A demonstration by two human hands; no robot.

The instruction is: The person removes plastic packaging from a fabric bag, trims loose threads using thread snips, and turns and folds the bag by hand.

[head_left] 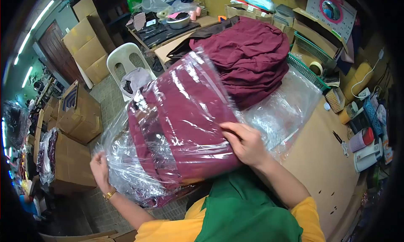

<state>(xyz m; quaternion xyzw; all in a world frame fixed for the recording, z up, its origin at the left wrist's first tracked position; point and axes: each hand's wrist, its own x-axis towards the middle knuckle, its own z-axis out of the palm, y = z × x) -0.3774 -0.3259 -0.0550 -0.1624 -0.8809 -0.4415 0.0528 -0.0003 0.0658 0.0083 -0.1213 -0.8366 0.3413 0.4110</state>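
A clear plastic bag with a folded maroon garment [198, 111] inside hangs in front of me, tilted, between my two hands. My left hand [100, 169] is closed on the loose, crumpled end of the plastic bag [122, 153]. At the opposite side, my right hand [246, 143] pinches the bag's edge beside the garment, thumb on top. Behind the bag, a tall heap of maroon garments [252, 52] sits on the table. Flat clear plastic bags [282, 107] lie to the right of that heap.
The brown-covered table [315, 166] carries small scissors [343, 145] at the right. Green baskets [307, 69] and a tape roll [315, 68] stand along the wall. A white plastic chair [126, 59] is beyond the bag, and cardboard boxes [71, 158] stand on the floor at left.
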